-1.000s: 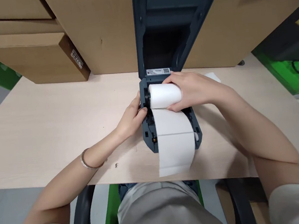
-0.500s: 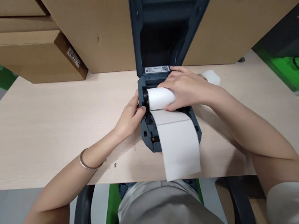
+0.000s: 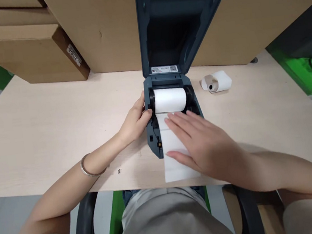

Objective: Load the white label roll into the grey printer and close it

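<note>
A dark blue-grey label printer (image 3: pixel 156 147) stands on the table with its lid (image 3: pixel 147 39) raised. Inside it, a white label roll (image 3: pixel 170 99) sits between two black holders. From the roll a strip of blank labels (image 3: pixel 175 163) runs toward me, past the printer's front. My left hand (image 3: pixel 136 121) grips the printer's left side, thumb on the top rim and fingers down the outside. Over the label strip lies my right hand (image 3: pixel 204 143), its fingers stretched out and flat, thumb apart; it covers the strip's right part and the printer's front right corner.
A white roll with a small core (image 3: pixel 216 82) lies on the table to the printer's right. Cardboard boxes (image 3: pixel 107 32) stand along the back, right behind the lid. One smaller box (image 3: pixel 30 52) is at the back left. The table's front edge (image 3: pixel 141 186) is close to my body.
My right hand has left the label roll and moved toward me onto the label strip. The strip has shifted a little left. My left hand keeps its place on the printer.
</note>
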{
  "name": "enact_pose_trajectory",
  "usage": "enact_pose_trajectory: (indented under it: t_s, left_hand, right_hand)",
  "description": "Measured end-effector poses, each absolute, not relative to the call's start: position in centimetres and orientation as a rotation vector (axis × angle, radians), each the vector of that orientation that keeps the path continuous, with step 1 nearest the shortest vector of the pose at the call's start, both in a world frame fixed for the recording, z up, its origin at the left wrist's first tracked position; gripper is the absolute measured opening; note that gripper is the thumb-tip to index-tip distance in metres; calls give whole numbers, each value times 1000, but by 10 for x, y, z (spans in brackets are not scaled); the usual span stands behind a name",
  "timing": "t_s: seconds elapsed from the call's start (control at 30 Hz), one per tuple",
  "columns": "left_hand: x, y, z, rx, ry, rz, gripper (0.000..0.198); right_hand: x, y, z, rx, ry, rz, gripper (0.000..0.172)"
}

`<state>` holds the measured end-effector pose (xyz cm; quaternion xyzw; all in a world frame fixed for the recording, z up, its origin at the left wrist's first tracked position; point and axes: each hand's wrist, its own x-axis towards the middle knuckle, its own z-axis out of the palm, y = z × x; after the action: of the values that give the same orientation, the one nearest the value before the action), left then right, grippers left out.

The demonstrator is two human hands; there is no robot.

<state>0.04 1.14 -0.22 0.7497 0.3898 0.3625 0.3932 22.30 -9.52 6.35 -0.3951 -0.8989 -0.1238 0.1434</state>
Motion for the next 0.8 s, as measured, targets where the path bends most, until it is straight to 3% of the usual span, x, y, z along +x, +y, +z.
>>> enact_pose_trajectory:
  t_s: [0.3,0.57,0.8]
  left_hand:
    - [2,11,-1,1854,997,917,70]
    - [4,11,-4,1740,956,944,74]
    - [0,7,-13,1731,1002,953,73]
  right_hand:
    - [216,-112,38,-1192,-2608,-331,82]
    - [220,-116,53,-1137,-2675,-376,66]
    - [225,-116,65,-1078,-2678,-262,69]
